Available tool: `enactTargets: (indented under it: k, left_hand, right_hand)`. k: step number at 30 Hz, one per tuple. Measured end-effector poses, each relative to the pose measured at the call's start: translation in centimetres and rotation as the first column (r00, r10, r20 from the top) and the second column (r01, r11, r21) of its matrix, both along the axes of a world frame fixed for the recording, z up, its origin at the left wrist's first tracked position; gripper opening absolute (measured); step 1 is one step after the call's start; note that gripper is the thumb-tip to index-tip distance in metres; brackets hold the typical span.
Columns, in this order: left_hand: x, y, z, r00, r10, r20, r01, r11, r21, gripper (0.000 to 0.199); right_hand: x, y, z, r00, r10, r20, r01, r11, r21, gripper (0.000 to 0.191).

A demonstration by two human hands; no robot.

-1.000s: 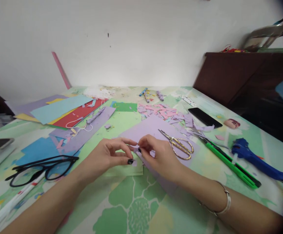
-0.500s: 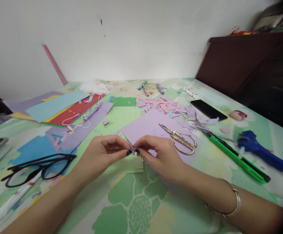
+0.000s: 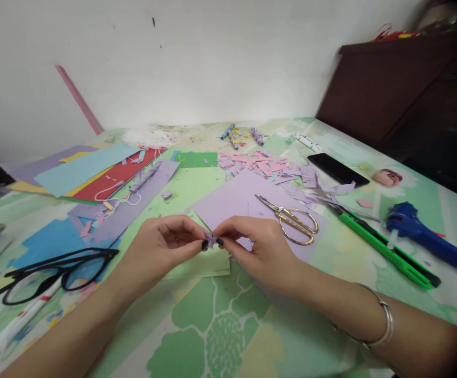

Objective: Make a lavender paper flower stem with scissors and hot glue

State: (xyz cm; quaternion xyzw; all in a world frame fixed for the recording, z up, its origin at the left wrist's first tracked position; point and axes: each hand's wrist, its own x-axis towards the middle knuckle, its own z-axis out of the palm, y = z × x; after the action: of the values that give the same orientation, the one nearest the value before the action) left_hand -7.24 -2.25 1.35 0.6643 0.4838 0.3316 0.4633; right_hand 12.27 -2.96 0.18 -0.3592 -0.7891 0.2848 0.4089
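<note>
A small purple paper piece (image 3: 210,241) is pinched between the fingertips of both hands, mostly covered by them. My left hand (image 3: 169,242) grips its left side with thumb and forefinger. My right hand (image 3: 254,247) pinches the right side in the same way, fingertips almost meeting the left ones. Under and behind the hands lie a purple paper sheet (image 3: 228,197) and a light green sheet (image 3: 197,185). Gold-handled scissors (image 3: 291,219) rest on the purple sheet, just beyond my right hand.
Pink and purple paper scraps (image 3: 263,164) are heaped at the back. On the right are a green box cutter (image 3: 390,249), a blue glue gun (image 3: 425,236) and a black phone (image 3: 338,169). Black glasses (image 3: 61,273), coloured sheets (image 3: 82,170) and white string (image 3: 149,137) lie left.
The whole view has shifted slightly. Both hands stay together on the small purple paper, and a little more of it shows between the fingertips. Nothing else has visibly moved.
</note>
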Motion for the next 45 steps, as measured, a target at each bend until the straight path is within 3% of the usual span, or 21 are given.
enactTargets:
  k: [17,30,45]
  left_hand:
    - [0.22,0.09,-0.15,1.000,0.010,-0.012,-0.010,1.000,0.000,0.013]
    - [0.11,0.08,-0.36,1.000,0.012,0.015,-0.012,1.000,-0.006,0.007]
    - [0.98,-0.72,0.23,0.991,0.123,0.043,-0.128,0.984,0.125,0.006]
  right_hand:
    - [-0.13,-0.11,0.01,1.000,0.010,0.017,-0.010,1.000,-0.002,0.016]
    - [-0.09,-0.13,-0.02,1.000,0.018,0.005,-0.018,1.000,-0.019,0.020]
    - [-0.47,-0.23,-0.37,0.995,-0.032,-0.095,0.037,0.998,0.053,0.005]
